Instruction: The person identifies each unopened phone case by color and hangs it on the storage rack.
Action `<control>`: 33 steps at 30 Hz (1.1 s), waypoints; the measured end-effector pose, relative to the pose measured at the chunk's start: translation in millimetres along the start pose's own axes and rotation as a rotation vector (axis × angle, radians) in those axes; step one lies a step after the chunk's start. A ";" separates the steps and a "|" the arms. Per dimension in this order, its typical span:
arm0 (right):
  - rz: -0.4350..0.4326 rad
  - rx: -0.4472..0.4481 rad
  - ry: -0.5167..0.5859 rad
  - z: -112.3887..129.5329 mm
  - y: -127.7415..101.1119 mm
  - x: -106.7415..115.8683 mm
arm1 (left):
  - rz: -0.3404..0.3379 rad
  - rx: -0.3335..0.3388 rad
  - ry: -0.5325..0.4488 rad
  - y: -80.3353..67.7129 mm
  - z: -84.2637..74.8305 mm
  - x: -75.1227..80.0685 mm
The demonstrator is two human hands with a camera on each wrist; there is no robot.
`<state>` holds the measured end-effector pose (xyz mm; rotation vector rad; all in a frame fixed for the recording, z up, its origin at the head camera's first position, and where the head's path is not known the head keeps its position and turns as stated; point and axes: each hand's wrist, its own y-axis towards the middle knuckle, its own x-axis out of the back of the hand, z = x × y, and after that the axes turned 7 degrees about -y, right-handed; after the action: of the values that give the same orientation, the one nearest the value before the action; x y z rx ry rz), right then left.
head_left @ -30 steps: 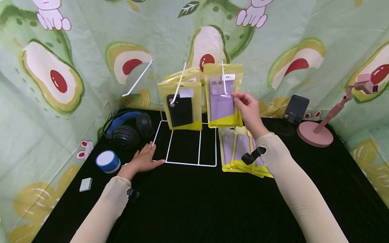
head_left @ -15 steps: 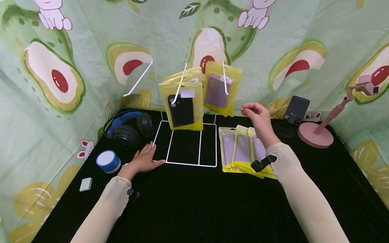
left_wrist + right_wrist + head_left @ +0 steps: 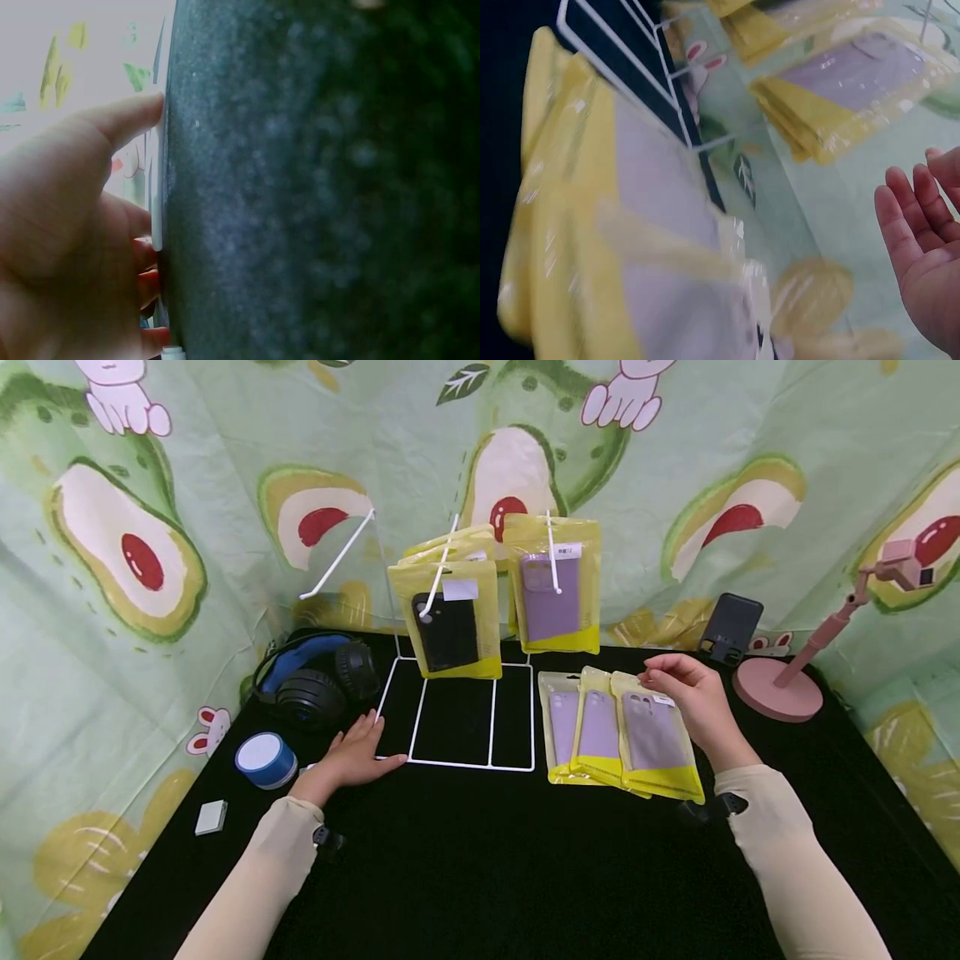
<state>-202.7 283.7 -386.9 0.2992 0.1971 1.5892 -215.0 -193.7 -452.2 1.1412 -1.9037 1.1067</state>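
My left hand [image 3: 352, 753] rests with spread fingers on the front left corner of a white wire rack's base [image 3: 450, 765]; the left wrist view shows its thumb [image 3: 131, 120] along the wire. My right hand [image 3: 693, 697] holds nothing, fingers loosely bent, close over the top edge of the rightmost yellow phone-case packet [image 3: 656, 739] on the table. Two more packets with purple cases [image 3: 600, 727] lie overlapping beside it. On the rack's right hook hang purple phone-case packets [image 3: 551, 597]; on its middle hook, packets with a black phone case [image 3: 447, 631] in front.
The rack's left hook [image 3: 337, 553] sticks out bare. Headphones [image 3: 318, 681], a blue-and-white round tub [image 3: 266, 760] and a small white box [image 3: 212, 817] are on the left. At right stand a pink stand [image 3: 780, 689] and a dark phone-like holder [image 3: 731, 627].
My right hand has let go of the purple packet on the right hook and come down right to the packets on the table. The hung packet swung and now faces forward. My left hand stays put.
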 end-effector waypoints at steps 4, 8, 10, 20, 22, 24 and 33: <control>0.008 -0.046 -0.078 -4.2 -18.3 18.6 | -0.001 -0.001 0.000 -0.4 0.2 0.2; 0.027 -0.139 -0.221 -9.8 -34.1 36.7 | -0.001 -0.006 -0.005 0.3 0.3 -0.1; 0.049 -0.195 -0.315 -13.0 -40.8 45.1 | -0.002 -0.008 -0.008 0.2 0.1 0.3; 0.175 -0.450 -0.624 -26.8 -57.3 67.0 | -0.009 -0.013 -0.012 0.2 2.8 -1.1; 0.201 -0.484 -0.627 -30.6 -57.4 68.4 | -0.008 -0.013 -0.014 -0.2 2.7 -1.3; 0.217 -0.512 -0.619 -34.3 -56.9 69.6 | -0.008 -0.013 -0.011 -0.2 2.9 -1.7; 0.227 -0.565 -0.605 -43.3 -49.6 71.3 | -0.002 -0.011 -0.005 1.5 2.4 -2.2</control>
<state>-170.7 359.5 -438.3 0.3500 -0.7635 1.6305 -215.7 -194.7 -455.6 1.1400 -1.9102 1.0919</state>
